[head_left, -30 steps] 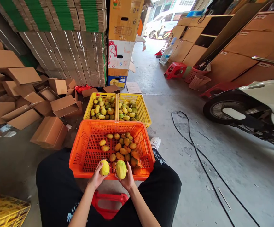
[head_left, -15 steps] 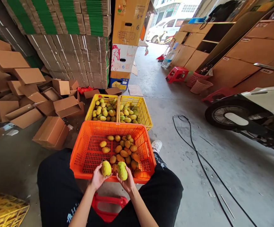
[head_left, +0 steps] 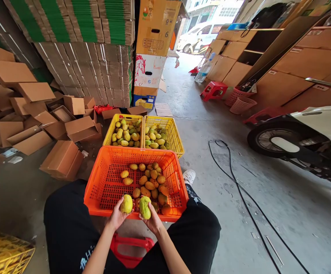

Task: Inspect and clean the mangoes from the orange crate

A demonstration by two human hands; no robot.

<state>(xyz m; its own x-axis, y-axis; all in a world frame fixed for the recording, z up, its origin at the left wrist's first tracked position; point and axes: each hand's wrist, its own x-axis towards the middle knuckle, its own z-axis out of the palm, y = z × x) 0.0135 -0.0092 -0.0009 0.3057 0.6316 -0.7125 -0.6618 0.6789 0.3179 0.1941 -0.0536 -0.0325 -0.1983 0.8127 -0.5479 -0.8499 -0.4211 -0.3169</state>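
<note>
My left hand is closed around a smooth, oval yellow fruit, with the thumb along its side. In my right hand is a longer, lumpy yellow-green fruit, tilted slightly. I cannot tell whether they are mangoes or small papayas. Both are held side by side above the near rim of an orange plastic crate. Inside it, several orange-brown oval fruits are heaped toward the right, and two yellower ones lie nearer the middle.
Two yellow crates of yellow-green fruit adjoin the orange crate's far side. Open cardboard boxes are piled at left, below stacked flattened cartons. A black cable crosses the floor at right, near a motorbike. A red stool is beneath me.
Both hands have shifted slightly left with their fruits. The yellow-green fruit has turned a little in my right hand. The crates and their contents look the same.
</note>
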